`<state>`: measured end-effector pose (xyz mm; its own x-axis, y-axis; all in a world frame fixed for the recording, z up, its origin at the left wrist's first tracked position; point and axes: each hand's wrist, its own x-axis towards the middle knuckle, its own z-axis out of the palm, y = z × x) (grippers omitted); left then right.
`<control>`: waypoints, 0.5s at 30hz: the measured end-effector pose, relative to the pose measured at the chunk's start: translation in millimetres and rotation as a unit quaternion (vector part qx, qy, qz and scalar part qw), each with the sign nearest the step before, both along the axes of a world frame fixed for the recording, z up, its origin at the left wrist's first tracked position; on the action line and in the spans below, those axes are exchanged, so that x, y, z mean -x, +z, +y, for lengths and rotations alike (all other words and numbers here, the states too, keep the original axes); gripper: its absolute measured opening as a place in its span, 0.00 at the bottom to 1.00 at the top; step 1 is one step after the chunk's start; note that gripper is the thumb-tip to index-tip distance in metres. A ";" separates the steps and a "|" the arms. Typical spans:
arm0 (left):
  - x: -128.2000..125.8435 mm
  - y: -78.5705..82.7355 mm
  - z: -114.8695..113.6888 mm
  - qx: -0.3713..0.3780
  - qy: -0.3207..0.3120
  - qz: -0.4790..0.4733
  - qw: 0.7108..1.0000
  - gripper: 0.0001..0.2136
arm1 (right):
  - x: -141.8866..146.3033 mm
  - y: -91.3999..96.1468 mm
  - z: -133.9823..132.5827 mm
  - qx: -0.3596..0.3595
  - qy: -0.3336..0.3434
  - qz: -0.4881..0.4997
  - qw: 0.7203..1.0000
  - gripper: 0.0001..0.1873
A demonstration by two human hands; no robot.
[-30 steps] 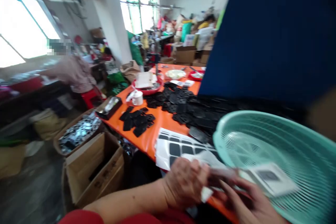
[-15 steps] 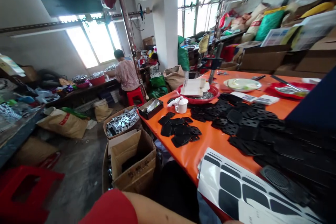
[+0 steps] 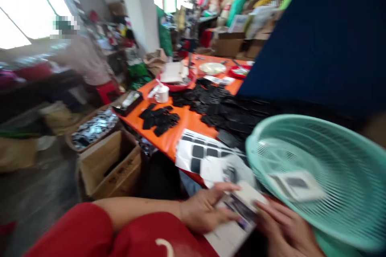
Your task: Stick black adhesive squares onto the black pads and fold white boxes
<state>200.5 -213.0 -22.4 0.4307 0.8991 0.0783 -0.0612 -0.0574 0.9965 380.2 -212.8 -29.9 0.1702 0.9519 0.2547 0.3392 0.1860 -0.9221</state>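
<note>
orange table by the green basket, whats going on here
A person in red holds a white printed card in the left hand, with the right hand at its other side; blur hides the exact grip. A similar white pack lies in the green basket. A sheet of black shapes lies at the near edge of the orange table, with loose black pieces beyond.

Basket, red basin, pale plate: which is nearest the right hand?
Light green basket, beside the right hand: slotted, with a white packet inside. Red basin and pale plate sit farther off on the orange table.
</note>
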 end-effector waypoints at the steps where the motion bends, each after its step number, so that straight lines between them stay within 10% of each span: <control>1: 0.7 0.1 -2.2 0.010 -0.011 -0.013 1.000 0.26 | -4.1 1.8 -7.9 0.020 -0.008 0.007 1.000 0.16; 10: 3.9 5.9 0.6 0.059 0.030 0.029 0.997 0.12 | 11.8 9.5 -22.4 0.189 0.077 0.240 0.949 0.19; 15: 7.0 16.8 0.2 0.068 0.013 0.042 0.997 0.12 | -1.3 24.0 -23.4 0.110 0.212 0.145 0.960 0.10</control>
